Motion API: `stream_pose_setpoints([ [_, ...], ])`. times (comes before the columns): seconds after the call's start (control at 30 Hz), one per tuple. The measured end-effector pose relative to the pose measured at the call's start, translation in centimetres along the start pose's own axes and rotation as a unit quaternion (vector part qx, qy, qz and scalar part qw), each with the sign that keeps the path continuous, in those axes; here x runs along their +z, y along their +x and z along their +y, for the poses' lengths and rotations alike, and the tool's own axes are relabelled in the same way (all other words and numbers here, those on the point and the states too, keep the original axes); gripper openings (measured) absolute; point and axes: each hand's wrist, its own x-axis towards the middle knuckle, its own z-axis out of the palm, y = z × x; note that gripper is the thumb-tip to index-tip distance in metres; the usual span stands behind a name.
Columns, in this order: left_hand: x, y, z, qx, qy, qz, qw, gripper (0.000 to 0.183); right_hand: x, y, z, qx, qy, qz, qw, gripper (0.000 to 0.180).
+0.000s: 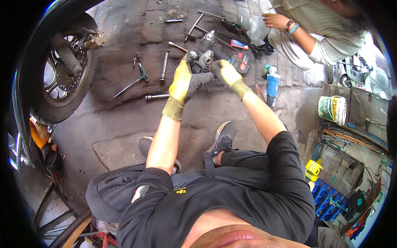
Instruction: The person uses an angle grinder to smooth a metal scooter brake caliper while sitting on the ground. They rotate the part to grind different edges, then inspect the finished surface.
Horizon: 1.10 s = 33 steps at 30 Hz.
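My left hand, in a yellow and grey work glove, holds a small metal mechanical part with a dark body and rounded, grimy castings; it may be a brake caliper. A shiny round fitting shows at its left end. Just right of that part is my right hand, gloved alike, with its fingers curled and slightly blurred. Whether it grips anything is hidden. Beyond both hands lies a grey cordless power tool with a red and black battery, partly covered by the held part.
At left stands a motorcycle wheel with a brake disc. A green T-handle wrench, a socket extension and a blue angle grinder lie on the paving. Another person's hand is upper right, near a plastic bag. A bucket stands right.
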Motion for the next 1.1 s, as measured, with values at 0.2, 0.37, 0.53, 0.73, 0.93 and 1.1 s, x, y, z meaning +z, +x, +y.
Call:
stream_pose_setpoints([
  [0.2,-3.1,-0.2,0.4,0.136,0.137,0.092,0.977,0.085,10.0,4.6,-5.4,-0.071,-0.036,-0.131,0.988,0.041],
  [0.37,-5.8,-1.0,1.4,0.252,0.281,0.125,0.918,0.092,16.1,8.7,-10.9,-0.144,-0.113,-0.114,0.976,0.039],
  [0.53,-9.5,-1.2,-1.3,0.299,0.346,0.189,0.869,0.081,14.0,10.7,-12.4,-0.191,-0.095,-0.122,0.969,0.040],
  [0.73,-10.3,-1.4,-2.3,0.334,0.471,0.198,0.792,0.079,-1.2,9.2,-12.5,-0.028,0.204,-0.171,0.964,0.029],
  [0.93,-7.8,-0.6,-2.3,0.300,0.496,0.204,0.789,0.077,-14.8,2.0,-20.6,-0.121,0.147,-0.028,0.981,0.029],
  [1.1,-6.7,0.0,-0.7,0.249,0.499,0.198,0.806,0.069,-14.2,1.9,-18.2,-0.494,0.084,0.159,0.851,0.042],
])
